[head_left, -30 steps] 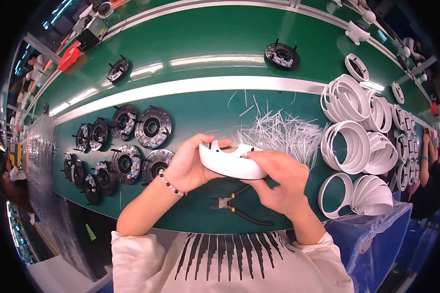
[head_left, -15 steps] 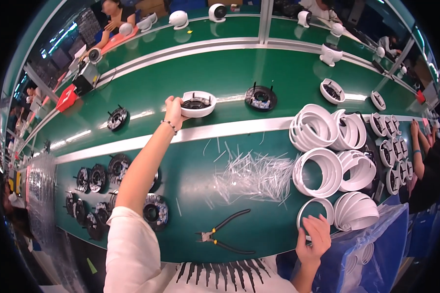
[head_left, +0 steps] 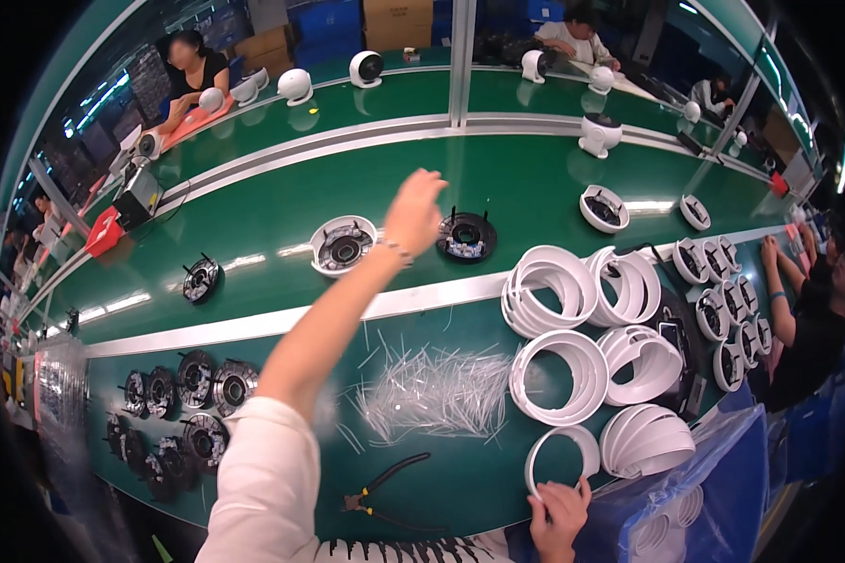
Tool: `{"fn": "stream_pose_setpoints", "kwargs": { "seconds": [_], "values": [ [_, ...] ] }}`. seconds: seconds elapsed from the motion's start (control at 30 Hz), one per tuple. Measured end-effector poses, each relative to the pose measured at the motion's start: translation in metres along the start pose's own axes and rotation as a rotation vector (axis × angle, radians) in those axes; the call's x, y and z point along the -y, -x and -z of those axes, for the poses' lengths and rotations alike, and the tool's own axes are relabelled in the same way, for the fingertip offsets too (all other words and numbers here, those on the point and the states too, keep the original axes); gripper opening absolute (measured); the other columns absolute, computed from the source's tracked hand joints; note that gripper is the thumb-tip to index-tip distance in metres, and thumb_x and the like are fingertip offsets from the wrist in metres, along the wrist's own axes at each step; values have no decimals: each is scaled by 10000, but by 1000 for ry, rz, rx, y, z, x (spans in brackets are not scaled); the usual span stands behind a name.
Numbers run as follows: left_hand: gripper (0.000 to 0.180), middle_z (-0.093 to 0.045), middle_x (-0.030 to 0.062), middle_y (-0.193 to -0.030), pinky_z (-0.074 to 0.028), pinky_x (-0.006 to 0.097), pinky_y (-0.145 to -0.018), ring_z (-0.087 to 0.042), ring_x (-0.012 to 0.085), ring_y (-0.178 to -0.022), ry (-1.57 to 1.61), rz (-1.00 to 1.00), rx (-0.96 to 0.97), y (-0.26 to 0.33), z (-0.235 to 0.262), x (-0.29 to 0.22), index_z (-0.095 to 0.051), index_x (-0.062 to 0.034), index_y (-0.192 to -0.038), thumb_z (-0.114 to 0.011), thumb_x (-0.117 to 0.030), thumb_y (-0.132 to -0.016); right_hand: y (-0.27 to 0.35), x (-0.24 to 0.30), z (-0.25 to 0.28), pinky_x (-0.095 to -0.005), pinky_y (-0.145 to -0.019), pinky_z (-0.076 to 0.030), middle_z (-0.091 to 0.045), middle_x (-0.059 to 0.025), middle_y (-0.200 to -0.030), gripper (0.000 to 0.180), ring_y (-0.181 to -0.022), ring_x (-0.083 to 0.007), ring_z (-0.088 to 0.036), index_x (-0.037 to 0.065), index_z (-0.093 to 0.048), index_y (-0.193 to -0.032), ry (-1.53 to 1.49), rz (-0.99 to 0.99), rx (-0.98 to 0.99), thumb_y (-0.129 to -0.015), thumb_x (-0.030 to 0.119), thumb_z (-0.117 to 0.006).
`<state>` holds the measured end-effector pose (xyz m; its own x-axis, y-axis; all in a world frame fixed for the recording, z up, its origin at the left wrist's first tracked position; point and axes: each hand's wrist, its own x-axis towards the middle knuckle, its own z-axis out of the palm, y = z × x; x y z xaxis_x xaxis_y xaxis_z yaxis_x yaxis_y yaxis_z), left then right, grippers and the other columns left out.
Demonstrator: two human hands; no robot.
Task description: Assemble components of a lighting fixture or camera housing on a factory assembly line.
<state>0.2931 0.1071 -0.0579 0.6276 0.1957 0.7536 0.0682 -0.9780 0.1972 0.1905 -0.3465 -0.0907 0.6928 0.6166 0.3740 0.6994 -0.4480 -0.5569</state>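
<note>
My left hand (head_left: 415,214) is stretched over the green conveyor with its fingers extended and nothing in them. Just right of it lies a round black module (head_left: 467,238) with two upright prongs. To its left, a similar module sits inside a white ring housing (head_left: 317,253) on the belt. My right hand (head_left: 560,518) is at the near right of the bench, its fingers curled over the near rim of a single white ring (head_left: 589,450). Stacks of white rings (head_left: 526,399) stand behind that ring.
Black-handled cutting pliers (head_left: 380,483) and a heap of clear plastic strips (head_left: 432,399) lie mid-bench. Several black modules (head_left: 235,385) are grouped at left. A plastic-lined blue bin (head_left: 714,488) stands at right. Another person's arm (head_left: 781,291) reaches in beyond finished housings.
My left hand has let go of the white-housed module on the belt and moved right toward the bare black module. My right hand has come down onto the white ring. The view has shifted.
</note>
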Motion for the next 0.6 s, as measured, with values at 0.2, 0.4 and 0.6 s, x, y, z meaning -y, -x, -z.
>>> {"fn": "stream_pose_setpoints", "kwargs": {
  "seconds": [0.2,0.4,0.6],
  "values": [
    [703,-525,217,-1067,-339,481,-912,-378,413,-1120,-137,822,643,-18,-78,-18,-299,-30,-1242,-658,-230,-672,2,51,15,-333,-700,-474,-609,-140,-844,140,-765,-292,-595,-18,-597,-817,-232,87,11,-678,-24,-609],
    [692,-578,210,-919,-436,383,-799,-549,350,-893,277,701,287,-8,-36,-29,-343,-34,-1213,-666,-101,-605,-21,74,7,-333,-728,-471,-608,-138,-851,154,-778,-284,-597,0,-604,-825,-433,101,157,-673,-22,-610],
    [389,-582,167,-942,-449,319,-758,-572,270,-882,691,544,115,53,126,-35,-496,-12,-1048,-604,-50,-676,-59,83,-12,-461,-951,-294,-588,-15,-942,140,-1006,-205,-511,47,-628,-796,-477,597,588,-657,40,-608]
  ]
}}
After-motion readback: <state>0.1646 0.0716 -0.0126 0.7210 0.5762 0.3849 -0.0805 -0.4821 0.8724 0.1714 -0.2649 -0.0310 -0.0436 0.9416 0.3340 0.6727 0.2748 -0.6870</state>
